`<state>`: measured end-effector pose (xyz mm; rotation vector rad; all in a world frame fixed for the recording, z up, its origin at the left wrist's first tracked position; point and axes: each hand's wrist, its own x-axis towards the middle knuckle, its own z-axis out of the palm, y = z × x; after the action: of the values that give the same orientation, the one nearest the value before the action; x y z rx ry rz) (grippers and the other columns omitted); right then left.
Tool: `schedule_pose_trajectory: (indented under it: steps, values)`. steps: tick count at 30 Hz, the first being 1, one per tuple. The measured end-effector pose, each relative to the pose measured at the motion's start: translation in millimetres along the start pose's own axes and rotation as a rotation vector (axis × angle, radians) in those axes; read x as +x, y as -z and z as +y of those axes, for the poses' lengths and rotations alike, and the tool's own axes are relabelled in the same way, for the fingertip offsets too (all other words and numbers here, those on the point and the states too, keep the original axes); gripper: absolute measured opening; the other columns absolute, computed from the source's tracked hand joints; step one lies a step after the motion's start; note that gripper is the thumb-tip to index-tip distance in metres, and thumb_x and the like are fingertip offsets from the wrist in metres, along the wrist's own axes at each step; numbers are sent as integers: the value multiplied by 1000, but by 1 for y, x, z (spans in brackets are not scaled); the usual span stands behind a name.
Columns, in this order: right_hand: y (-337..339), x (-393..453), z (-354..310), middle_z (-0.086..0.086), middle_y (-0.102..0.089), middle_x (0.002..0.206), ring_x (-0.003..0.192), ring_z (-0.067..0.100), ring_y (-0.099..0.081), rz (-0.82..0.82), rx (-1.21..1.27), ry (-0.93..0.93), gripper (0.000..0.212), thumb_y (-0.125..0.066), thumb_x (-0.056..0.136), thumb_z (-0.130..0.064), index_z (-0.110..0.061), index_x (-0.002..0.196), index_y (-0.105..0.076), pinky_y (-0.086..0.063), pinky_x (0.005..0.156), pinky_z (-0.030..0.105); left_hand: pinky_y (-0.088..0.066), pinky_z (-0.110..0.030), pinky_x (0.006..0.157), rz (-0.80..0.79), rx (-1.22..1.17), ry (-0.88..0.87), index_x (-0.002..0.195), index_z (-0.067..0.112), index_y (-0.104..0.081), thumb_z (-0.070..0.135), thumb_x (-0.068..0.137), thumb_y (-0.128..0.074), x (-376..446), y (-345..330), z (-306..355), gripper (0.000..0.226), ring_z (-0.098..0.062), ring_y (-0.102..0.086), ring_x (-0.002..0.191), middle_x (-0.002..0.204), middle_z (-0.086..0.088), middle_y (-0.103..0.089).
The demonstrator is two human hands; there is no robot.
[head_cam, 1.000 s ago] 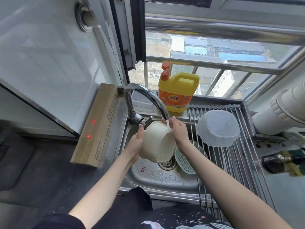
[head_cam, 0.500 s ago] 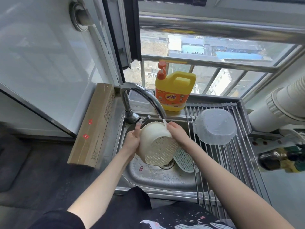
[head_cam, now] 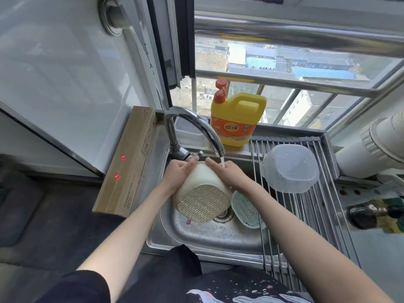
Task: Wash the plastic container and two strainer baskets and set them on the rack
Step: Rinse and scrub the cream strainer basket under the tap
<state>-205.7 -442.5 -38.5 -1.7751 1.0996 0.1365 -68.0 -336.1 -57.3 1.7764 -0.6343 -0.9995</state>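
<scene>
I saw both hands clamped on the cream strainer basket [head_cam: 202, 191] at frame centre, left hand [head_cam: 178, 174] and right hand [head_cam: 227, 173] gripping its sides under the faucet [head_cam: 192, 127]; its rim was hidden. The green strainer basket [head_cam: 246, 208] lay half-covered in the sink [head_cam: 196, 235]. The plastic container [head_cam: 289, 168] sat upturned on the rack [head_cam: 306, 206], right.

Faucet [head_cam: 192, 130] arches over sink [head_cam: 196, 237] rear; detergent jug [head_cam: 237, 121] blocks ledge behind. Clear container [head_cam: 289, 168] fills rack [head_cam: 306, 215] rear; front bars open. Green strainer [head_cam: 246, 207] leans at sink's right wall.

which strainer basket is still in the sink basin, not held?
The pale green strainer basket, lying by the drain; both hands hold the cream strainer basket under the tap.
</scene>
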Motion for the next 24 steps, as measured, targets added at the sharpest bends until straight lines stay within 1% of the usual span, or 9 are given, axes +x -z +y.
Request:
schedule_pose_trajectory:
  steps: [2, 4, 7, 10, 13, 15, 19, 22, 24]
  values:
    - [0, 2, -2, 2, -66, 83, 84, 28, -66, 5, -170, 13, 75, -30, 81, -79, -13, 77, -65, -51, 73, 37, -21, -27, 44, -32, -11, 44, 48, 15, -39, 46, 83, -66, 3, 2, -3, 54, -13, -31, 41, 46, -1, -37]
    - [4, 1, -6, 2, -60, 94, 95, 28, -62, 40, -311, 10, 79, -26, 81, -80, -12, 92, -63, -47, 82, 38, -26, -29, 50, -68, -21, 80, 61, 7, -50, 63, 66, -70, 2, 2, -3, 60, -18, -39, 53, 59, -8, -45]
    - [10, 4, -8, 2, -56, 93, 91, 25, -61, 78, -197, 39, 74, -35, 86, -73, -4, 101, -61, -46, 78, 36, -33, -31, 57, -68, -16, 108, 68, 6, -58, 77, 49, -68, 4, -2, 5, 73, -20, -45, 59, 64, -11, -52]
    - [4, 7, -10, 4, -58, 80, 75, 21, -56, 59, 78, 29, 55, -41, 95, -55, -4, 87, -60, -46, 69, 32, -27, -29, 49, -99, 222, 19, 45, 17, -37, 65, 79, -55, 10, -15, 26, 61, -14, -34, 44, 46, 1, -39]
    - [1, 10, -8, 12, -48, 67, 60, 23, -42, 142, 177, 37, 34, -37, 102, -19, -3, 80, -57, -35, 49, 22, -24, -33, 53, -93, 393, -114, 46, 15, -31, 45, 98, -37, 14, -31, 37, 60, -18, -31, 47, 46, 0, -35]
    - [3, 11, -3, 21, -47, 67, 59, 30, -44, 191, 237, 29, 42, -38, 102, -28, 7, 96, -61, -36, 46, 22, -26, -33, 55, -58, 400, -152, 50, 14, -32, 39, 99, -35, 17, -36, 39, 56, -18, -31, 50, 49, 1, -36]
    - [19, 14, 11, 8, -68, 87, 71, 21, -62, 182, 621, -102, 59, -46, 92, -56, -1, 108, -62, -49, 61, 26, -34, -23, 50, -119, 179, -21, 54, 17, -49, 41, 93, -52, 18, -21, 39, 45, -8, -43, 48, 48, 8, -47]
    - [27, 12, 16, 5, -71, 83, 69, 18, -66, 201, 851, -113, 47, -47, 95, -49, -5, 101, -65, -55, 60, 28, -53, -28, 74, -301, -243, 241, 102, 12, -69, 49, 93, -48, 3, -1, 22, 43, -17, -67, 82, 86, -3, -72]
    - [23, 12, 14, 6, -70, 81, 72, 20, -64, 207, 721, -141, 48, -44, 96, -48, -5, 91, -66, -53, 68, 33, -53, -32, 79, -132, -339, 240, 100, 9, -71, 49, 92, -50, -6, -5, 10, 46, -22, -66, 85, 90, -9, -72]
